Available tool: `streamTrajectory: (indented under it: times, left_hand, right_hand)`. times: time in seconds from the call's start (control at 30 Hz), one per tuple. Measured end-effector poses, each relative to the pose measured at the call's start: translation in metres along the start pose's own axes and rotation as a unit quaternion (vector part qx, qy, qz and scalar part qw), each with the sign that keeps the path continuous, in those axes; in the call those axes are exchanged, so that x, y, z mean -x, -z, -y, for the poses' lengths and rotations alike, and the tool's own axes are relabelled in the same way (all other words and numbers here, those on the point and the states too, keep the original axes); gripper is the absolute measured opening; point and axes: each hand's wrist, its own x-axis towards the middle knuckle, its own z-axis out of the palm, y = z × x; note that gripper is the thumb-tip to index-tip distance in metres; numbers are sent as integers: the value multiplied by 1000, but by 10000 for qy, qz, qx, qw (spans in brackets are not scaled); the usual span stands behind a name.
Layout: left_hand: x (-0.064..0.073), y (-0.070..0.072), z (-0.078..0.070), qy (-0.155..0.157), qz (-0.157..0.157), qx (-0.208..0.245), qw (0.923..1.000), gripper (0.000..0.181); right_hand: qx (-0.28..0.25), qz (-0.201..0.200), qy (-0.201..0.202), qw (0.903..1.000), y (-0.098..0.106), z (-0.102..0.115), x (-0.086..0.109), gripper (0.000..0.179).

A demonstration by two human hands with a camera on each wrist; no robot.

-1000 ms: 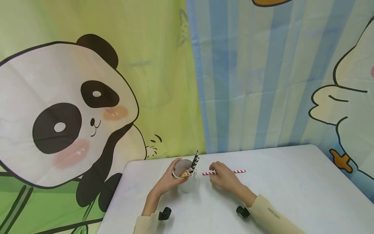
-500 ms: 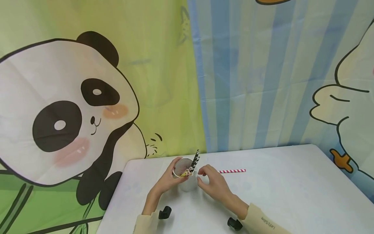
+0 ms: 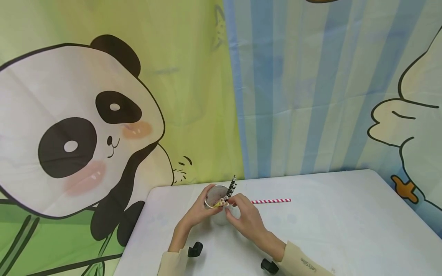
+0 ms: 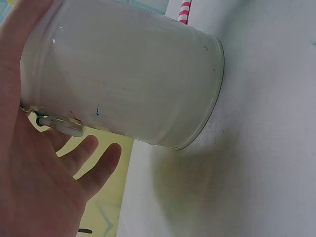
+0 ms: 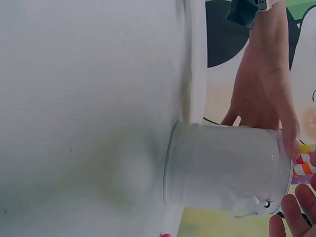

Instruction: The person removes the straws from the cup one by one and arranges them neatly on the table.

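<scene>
In the head view my left hand [image 3: 197, 211] holds a whitish cylindrical jar [image 3: 221, 219], thumb and fingers around its rim, mouth upward. A small clasp [image 4: 59, 124] sits on its side in the left wrist view. Several paper straws [image 3: 222, 202] stand in the jar: black-and-white ones lean right, shorter yellow and pink ends show at the rim. Orange-striped and purple ends [image 5: 302, 169] also show in the right wrist view. My right hand [image 3: 246, 218] is at the rim, thumb and index finger spread beside the straws; contact is unclear.
A red-and-white striped straw [image 3: 272, 201] lies on the white table [image 3: 328, 222] behind and right of my right hand. Printed cloth with a panda [image 3: 103, 115] hangs along the back edge.
My right hand has moved left from the red-and-white straw to the jar's rim; that straw stays on the table. The left hand keeps holding the jar in nearly the same place.
</scene>
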Motion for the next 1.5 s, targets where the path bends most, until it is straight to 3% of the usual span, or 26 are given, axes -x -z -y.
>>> streamTrajectory:
  times: [0.73, 1.5]
  left_hand:
    - [1, 1, 0, 179, -14, -144, 9997, 94]
    - [1, 1, 0, 174, -15, -149, 9997, 93]
  right_hand:
    - [85, -64, -46, 9999, -3, 6, -4, 21]
    - [-391, -280, -362, 9982, 17, 18, -13, 18]
